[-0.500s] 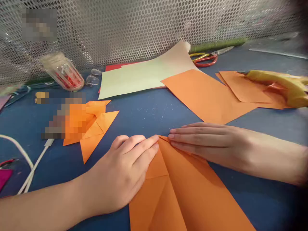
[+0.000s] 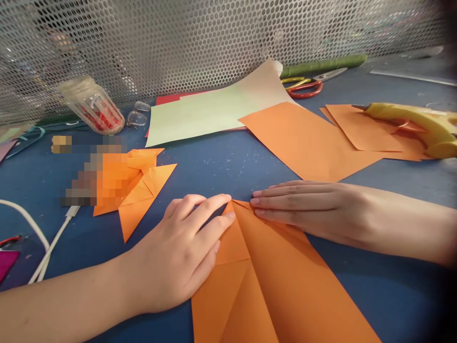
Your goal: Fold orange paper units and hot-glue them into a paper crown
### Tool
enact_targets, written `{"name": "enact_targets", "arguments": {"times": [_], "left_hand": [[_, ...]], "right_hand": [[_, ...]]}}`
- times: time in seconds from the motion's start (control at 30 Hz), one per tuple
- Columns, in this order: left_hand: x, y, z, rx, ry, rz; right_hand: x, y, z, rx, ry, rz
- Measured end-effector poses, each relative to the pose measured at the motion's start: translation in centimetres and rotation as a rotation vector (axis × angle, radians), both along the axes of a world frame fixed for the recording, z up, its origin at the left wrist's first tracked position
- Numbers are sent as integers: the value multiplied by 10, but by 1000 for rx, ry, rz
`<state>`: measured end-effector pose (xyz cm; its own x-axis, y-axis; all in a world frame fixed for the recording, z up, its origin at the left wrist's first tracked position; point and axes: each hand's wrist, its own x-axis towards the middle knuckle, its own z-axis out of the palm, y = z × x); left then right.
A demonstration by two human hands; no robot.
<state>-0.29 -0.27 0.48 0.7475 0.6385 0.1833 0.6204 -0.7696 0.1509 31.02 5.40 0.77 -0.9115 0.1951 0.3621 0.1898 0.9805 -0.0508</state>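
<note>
An orange sheet of paper (image 2: 271, 281) with folded flaps lies on the blue table in front of me, its pointed tip towards the far side. My left hand (image 2: 178, 252) rests on the sheet's left flap, fingers stretched out and pressing near the tip. My right hand (image 2: 300, 207) lies flat on the right flap, fingers straight and together, their tips at the point of the paper. Neither hand grips anything.
A folded orange paper piece (image 2: 143, 190) lies to the left. A flat orange sheet (image 2: 307, 138), a cream sheet (image 2: 214, 112), a yellow glue gun (image 2: 421, 126), scissors (image 2: 303, 85), a tipped clear jar (image 2: 91, 105) and white cables (image 2: 43, 247) surround the work. A perforated metal screen (image 2: 214, 38) stands behind.
My left fingers have slid a little to the left and spread slightly along the flap's edge. The right hand has barely moved.
</note>
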Motion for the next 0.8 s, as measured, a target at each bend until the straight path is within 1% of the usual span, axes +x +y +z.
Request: {"name": "enact_targets", "arguments": {"times": [0.13, 0.3, 0.43, 0.57, 0.67, 0.8], "left_hand": [[0, 2, 0, 10, -7, -44], [0, 5, 0, 69, 6, -62], [0, 5, 1, 128, 43, -76], [0, 4, 1, 134, 57, -84], [1, 4, 2, 121, 44, -76], [2, 4, 3, 89, 35, -58]], "right_hand": [[-2, 0, -1, -26, 20, 5], [-3, 2, 1, -53, 24, 0], [-2, 3, 0, -77, -38, -24], [0, 5, -1, -114, -83, -22], [2, 7, -1, -88, -94, -11], [4, 8, 1, -2, -117, 11]]}}
